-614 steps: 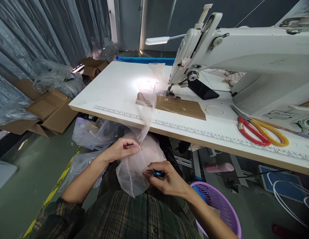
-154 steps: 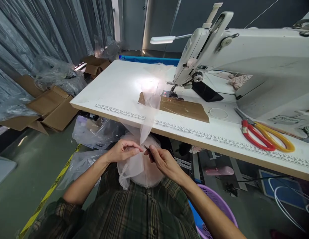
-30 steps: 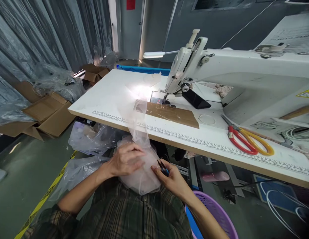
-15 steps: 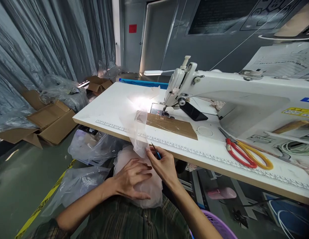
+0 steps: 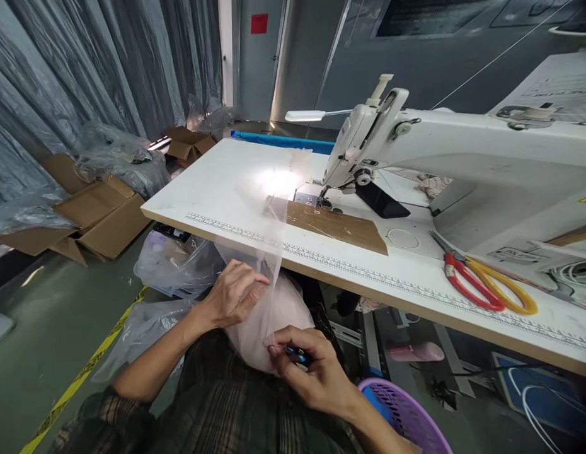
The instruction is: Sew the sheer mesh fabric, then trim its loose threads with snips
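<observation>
A sheer pale pink fabric (image 5: 273, 301) hangs from the white sewing table (image 5: 217, 176) down into my lap, bunched there. My left hand (image 5: 234, 293) pinches the fabric just below the table edge, fingers closed on it. My right hand (image 5: 309, 372) is lower, over my lap, closed around a small blue-handled thread snip (image 5: 297, 355) and touching the fabric's lower fold. The sewing machine (image 5: 444, 145) stands on the table to the right, its lamp lighting the cloth near the needle.
Red and yellow scissors (image 5: 482, 282) lie on the table's right side, beside a brown cardboard sheet (image 5: 340, 226). A purple basket (image 5: 406, 419) sits under the table by my right arm. Plastic bags (image 5: 174, 265) and cardboard boxes (image 5: 97, 214) crowd the floor at left.
My right hand dropped from the table edge to my lap with the snip. My left hand rose from the bunched fabric and now pinches the hanging strip.
</observation>
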Tool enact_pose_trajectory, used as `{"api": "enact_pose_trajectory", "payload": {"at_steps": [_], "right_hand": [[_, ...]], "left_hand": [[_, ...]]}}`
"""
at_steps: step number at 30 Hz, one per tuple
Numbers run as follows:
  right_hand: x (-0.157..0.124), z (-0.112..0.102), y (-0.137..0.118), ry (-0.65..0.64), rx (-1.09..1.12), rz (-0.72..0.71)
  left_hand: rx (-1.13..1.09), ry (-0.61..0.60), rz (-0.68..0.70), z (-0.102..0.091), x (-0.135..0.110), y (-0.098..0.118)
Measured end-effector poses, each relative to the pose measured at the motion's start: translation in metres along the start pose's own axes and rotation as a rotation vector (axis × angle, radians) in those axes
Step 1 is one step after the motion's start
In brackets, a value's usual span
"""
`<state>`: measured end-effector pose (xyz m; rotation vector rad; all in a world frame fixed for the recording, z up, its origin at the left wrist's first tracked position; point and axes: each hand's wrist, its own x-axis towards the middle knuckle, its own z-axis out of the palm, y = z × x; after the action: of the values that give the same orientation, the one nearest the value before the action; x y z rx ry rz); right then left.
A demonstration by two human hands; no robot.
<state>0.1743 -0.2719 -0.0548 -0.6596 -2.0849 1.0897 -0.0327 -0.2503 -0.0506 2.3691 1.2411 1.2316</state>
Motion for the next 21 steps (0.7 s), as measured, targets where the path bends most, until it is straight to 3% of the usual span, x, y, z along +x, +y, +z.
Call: {"api": "enact_pose_trajectory", "payload": {"at_steps": [4, 8, 12, 18, 21], "right_hand": [[-0.005, -0.001, 0.001, -0.005, -0.013, -0.005], [-0.007, -0.003, 0.001, -0.032, -0.017, 0.065], [-0.006, -0.004, 0.002, -0.071, 0.077, 0.155], [-0.007, -0.01, 0.0, -0.088, 0.229, 0.286], [-0.007, -0.012, 0.002, -0.095, 0.28, 0.344]], "left_hand": [[-0.24, -0.203, -0.207, 0.012, -0.01, -0.004], [-0.593, -0.31, -0.343, 0.023, -0.017, -0.006], [-0.884, -0.268, -0.446, 0.032, -0.015, -0.007], [-1.006, -0.197, -0.413, 0.031, -0.007, -0.005], [-1.025, -0.231, -0.474, 0.024, -0.011, -0.005]]}}
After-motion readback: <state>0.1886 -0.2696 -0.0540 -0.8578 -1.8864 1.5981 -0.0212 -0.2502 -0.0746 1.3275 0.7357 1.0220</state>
